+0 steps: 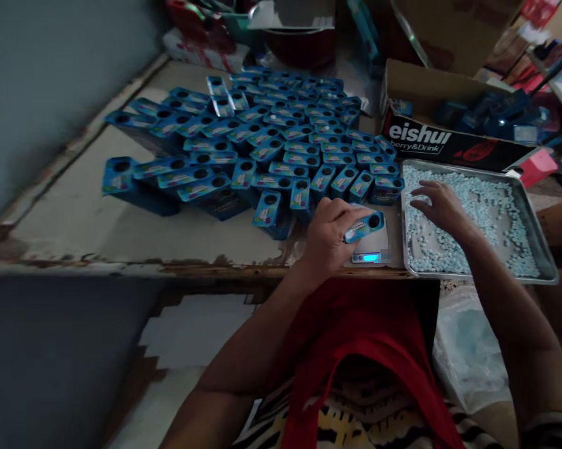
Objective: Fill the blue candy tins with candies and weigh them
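My left hand [330, 234] is closed around a small blue box [365, 227] with a round dark hole in its top. Beneath that box is a flat digital scale [378, 244] with a lit blue display; whether the box touches it I cannot tell. My right hand [440, 204] hovers over or touches the pale blue pellets [477, 202] in a metal tray [477, 280], fingers apart and nothing visible in them. Left of the scale, many similar blue boxes [266, 211] stand packed upright, their holes facing up.
Behind the tray sits an open cardboard carton [463, 144] holding more blue packages. A clear plastic bag [470, 349] with pale contents is below the table's right side. The worn table [75, 218] meets a grey wall at left. Red containers [299, 48] stand at the back.
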A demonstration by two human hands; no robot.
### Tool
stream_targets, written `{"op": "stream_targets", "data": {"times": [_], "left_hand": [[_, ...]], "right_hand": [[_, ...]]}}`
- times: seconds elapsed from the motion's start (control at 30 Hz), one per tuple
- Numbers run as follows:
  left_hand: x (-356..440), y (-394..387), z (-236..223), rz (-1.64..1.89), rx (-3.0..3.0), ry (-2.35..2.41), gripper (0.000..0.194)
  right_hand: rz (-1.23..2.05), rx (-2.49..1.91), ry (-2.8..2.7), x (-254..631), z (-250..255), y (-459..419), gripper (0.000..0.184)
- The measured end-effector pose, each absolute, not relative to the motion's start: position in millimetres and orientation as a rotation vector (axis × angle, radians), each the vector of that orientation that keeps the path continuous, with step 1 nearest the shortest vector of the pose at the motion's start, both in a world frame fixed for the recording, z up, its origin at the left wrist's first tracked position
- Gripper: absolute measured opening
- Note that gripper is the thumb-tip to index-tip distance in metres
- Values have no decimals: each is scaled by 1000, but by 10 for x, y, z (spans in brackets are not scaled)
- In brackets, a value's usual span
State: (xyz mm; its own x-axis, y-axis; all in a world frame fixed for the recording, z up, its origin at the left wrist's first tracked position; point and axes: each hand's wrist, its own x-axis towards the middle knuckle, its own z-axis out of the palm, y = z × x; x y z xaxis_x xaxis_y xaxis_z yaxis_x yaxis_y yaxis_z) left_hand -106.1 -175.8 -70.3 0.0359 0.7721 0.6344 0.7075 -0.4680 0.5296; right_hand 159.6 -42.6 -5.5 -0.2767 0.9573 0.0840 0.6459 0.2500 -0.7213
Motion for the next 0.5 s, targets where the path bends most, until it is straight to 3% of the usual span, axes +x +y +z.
{"op": "stream_targets", "data": {"times": [0.1,0.2,0.5], "left_hand": [[-865,-1497,-685,1425,2417,1426,42],[-658,-1282,-680,1338,2522,1373,43],[-299,-1381,-787,1098,2647,1587,48]], "right_hand": [[1183,-1477,-1547,1711,-261,-732,18],[1687,-1228,-1064,1667,-409,-1042,20],[1966,-1054,-773,1784,-329,-1196,29]]}}
